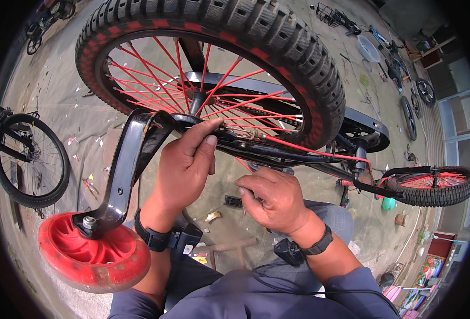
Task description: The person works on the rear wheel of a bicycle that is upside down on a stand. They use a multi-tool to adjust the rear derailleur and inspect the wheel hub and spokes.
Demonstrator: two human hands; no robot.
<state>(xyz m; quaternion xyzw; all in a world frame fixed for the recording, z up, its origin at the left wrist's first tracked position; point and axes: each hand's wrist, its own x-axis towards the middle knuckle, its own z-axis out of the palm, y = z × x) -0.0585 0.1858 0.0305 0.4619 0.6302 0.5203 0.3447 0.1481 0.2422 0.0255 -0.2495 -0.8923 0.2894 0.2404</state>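
A small bicycle with red spokes is tipped over in front of me, its wheel with the knobby black tyre [320, 80] uppermost. My left hand [181, 162] is at the wheel's hub, thumb and forefinger pinched together by the metal fittings [243, 139] beside the axle. What lies between those fingertips is too small to make out. Lower and to the right, my right hand [277, 201] hangs apart from the frame, fingers curled in; a thin bit shows below them, its kind unclear. A red training wheel [94, 252] on a black bracket [119, 170] juts out beside my left forearm.
Another bicycle's wheel [30, 159] stands at the left. The small bicycle's other wheel [431, 186] reaches to the right. On the ground lie a dark block [233, 201], a wooden piece [224, 247] and pliers [90, 186]. Farther off are a pale basin [368, 49] and loose tyres [408, 118].
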